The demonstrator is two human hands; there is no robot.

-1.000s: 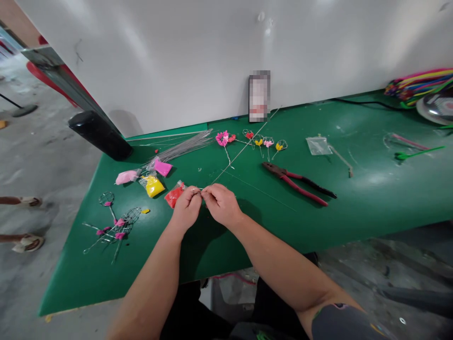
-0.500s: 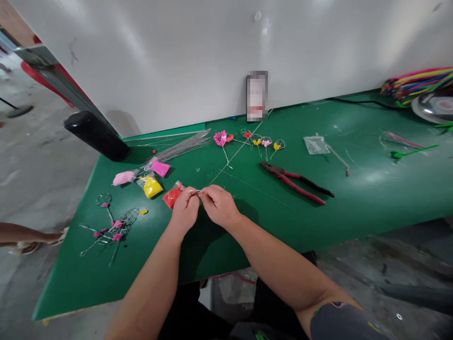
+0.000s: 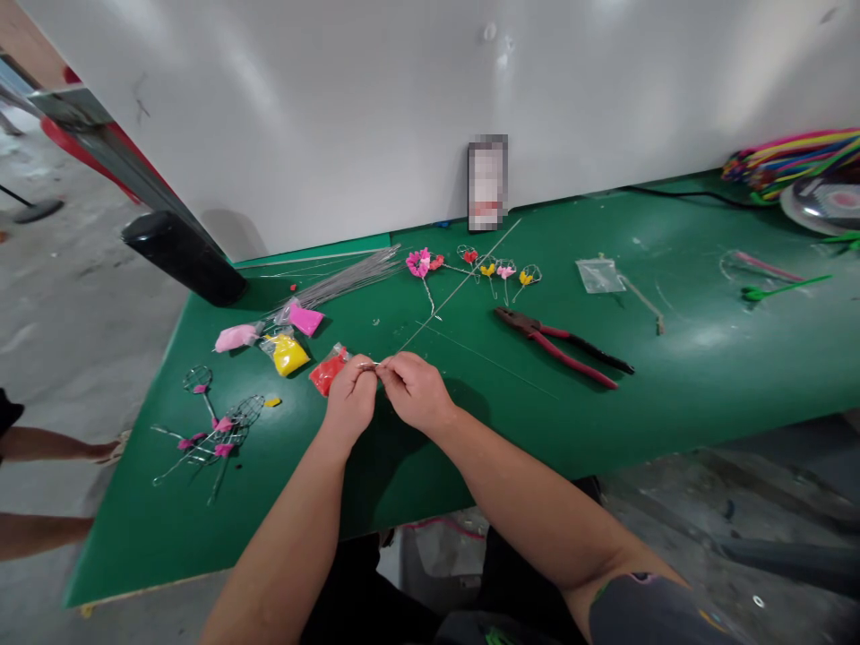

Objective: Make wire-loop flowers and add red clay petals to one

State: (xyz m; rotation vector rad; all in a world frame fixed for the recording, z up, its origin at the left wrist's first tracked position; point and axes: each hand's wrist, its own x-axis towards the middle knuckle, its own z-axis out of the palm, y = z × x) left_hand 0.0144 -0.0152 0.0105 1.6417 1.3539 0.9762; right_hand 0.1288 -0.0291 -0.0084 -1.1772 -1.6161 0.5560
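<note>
My left hand (image 3: 353,398) and my right hand (image 3: 417,391) meet over the green table (image 3: 672,394), fingers pinched together on the near end of a long thin wire (image 3: 457,288). The wire runs up and to the right towards the white wall. A small red bag (image 3: 327,371) lies just left of my left hand. Further left lie a yellow bag (image 3: 288,351) and pink bags (image 3: 304,318). Small wire flowers with coloured centres (image 3: 470,262) lie beyond my hands.
Red-handled pliers (image 3: 557,347) lie right of the hands. A bundle of straight wires (image 3: 342,281) and a black cylinder (image 3: 184,257) sit at the back left. Wire pieces with pink bits (image 3: 211,439) lie at the front left. Another person's legs (image 3: 47,446) show at the left edge.
My hands stay pinched on the wire almost in place. At the left edge another person's legs have moved further into view.
</note>
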